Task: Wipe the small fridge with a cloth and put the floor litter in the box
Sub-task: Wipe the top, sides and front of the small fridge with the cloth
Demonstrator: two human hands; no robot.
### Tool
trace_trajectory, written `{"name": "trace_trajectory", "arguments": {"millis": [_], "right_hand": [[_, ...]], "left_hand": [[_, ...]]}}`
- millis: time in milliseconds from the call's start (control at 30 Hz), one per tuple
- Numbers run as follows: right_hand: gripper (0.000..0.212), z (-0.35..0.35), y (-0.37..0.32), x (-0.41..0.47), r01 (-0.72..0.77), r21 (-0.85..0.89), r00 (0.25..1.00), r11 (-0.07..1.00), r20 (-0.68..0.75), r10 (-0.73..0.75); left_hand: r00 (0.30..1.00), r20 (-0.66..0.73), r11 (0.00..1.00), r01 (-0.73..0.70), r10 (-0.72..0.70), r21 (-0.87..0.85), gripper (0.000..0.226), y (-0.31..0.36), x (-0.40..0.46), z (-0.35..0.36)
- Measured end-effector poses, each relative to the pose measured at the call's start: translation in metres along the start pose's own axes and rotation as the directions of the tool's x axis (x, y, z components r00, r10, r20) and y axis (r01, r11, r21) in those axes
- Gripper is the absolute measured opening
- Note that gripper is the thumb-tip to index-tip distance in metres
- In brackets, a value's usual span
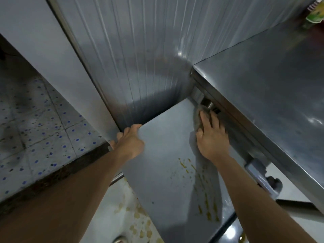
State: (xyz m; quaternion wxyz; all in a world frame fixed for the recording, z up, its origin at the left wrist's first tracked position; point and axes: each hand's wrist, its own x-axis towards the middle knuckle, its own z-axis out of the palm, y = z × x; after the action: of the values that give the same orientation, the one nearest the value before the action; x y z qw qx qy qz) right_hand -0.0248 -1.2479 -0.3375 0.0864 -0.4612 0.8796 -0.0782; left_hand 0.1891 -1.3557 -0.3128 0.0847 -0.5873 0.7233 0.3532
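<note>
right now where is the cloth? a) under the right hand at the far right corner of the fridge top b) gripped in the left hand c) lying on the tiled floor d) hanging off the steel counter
a: the right hand presses the grey cloth onto the far right corner of the fridge top, while the left hand grips the fridge's far left edge and holds no cloth.

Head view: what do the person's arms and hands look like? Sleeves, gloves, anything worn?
Both forearms are bare as far as the frame shows, with no sleeves in view. The left hand and right hand are bare too: no gloves, and no rings, watch or wristbands visible. No markings can be made out; the picture is slightly blurred.
</note>
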Motion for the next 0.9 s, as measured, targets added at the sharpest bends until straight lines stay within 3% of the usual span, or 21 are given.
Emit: {"name": "trace_trajectory", "arguments": {"millis": [133,333,433,600,767,833,900], "right_hand": [[0.063,-0.002,0.019,-0.024,-0.031,-0.015,0.998,0.999,0.047,0.031],[0.065,-0.001,0.002,0.018,0.005,0.075,1.0,0.997,0.028,-0.007],[0.066,0.001,-0.002,0.006,0.026,0.017,0.999,1.0,0.03,-0.027],[0.06,0.018,-0.06,-0.071,0.27,-0.061,0.963,0.961,0.023,-0.269],[0.054,0.022,-0.065,-0.111,0.501,0.041,0.858,0.864,0.11,-0.502],[0.056,0.016,-0.044,-0.085,0.465,0.035,0.879,0.885,0.099,-0.466],[0.059,0.008,-0.028,-0.049,0.285,-0.002,0.955,0.959,0.089,-0.284]], "left_hand": [[1.0,-0.002,1.0,0.013,-0.013,0.007,0.053,0.001,0.001,-0.001],[1.0,-0.019,1.0,-0.016,0.016,0.002,0.052,-0.003,0.003,0.002],[0.999,-0.017,1.0,-0.031,0.031,-0.002,0.052,-0.005,0.003,0.003],[0.995,-0.035,0.995,-0.095,0.096,0.012,0.065,-0.012,-0.002,0.005],[0.954,-0.076,0.951,-0.276,0.289,0.142,0.071,-0.048,-0.029,0.008],[0.941,-0.056,0.933,-0.321,0.334,0.163,0.068,-0.064,-0.036,0.009],[0.925,-0.043,0.922,-0.372,0.378,0.105,0.067,-0.073,-0.035,0.007]]}}
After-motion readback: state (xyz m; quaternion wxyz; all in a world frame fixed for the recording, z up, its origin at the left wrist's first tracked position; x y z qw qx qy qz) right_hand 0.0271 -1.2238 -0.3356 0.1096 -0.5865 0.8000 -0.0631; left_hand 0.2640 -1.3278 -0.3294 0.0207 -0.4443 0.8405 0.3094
